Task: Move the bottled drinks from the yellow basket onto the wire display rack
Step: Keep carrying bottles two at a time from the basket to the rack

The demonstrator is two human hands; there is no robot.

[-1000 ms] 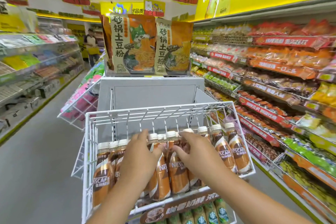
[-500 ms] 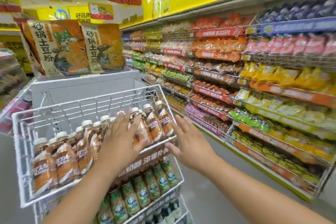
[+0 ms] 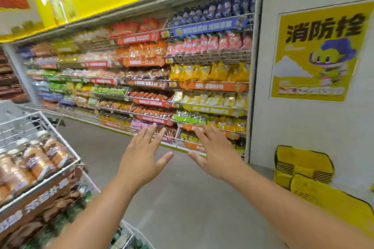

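With both grips released and nothing held, the left hand (image 3: 141, 159) and the right hand (image 3: 215, 155) hang in the air over the grey floor (image 3: 182, 198), fingers spread and straight, thumbs pointing toward each other across a small gap. Neither touches anything.

To the left, apart from the left forearm, the white wire display rack (image 3: 60, 137) carries a row of brown-labelled coffee bottles with white caps (image 3: 46, 155) in its upper tier; a lower tier holds more bottles, blurred past reading.

At the far right, against the pale wall, sits a stack of yellow plastic baskets (image 3: 303, 166), with another yellow basket (image 3: 332, 206) lower and nearer. Whether any bottles lie in it cannot be told from here. Behind the hands stand long store shelves of snack packets (image 3: 182, 79).

By my judgement this is the gap between placings: the hands are empty and away from the rack, and the view faces toward the baskets. The next move calls for reaching down to the right, finding a bottle in the basket, closing a grip round its body, and carrying it back to an open spot on the rack.
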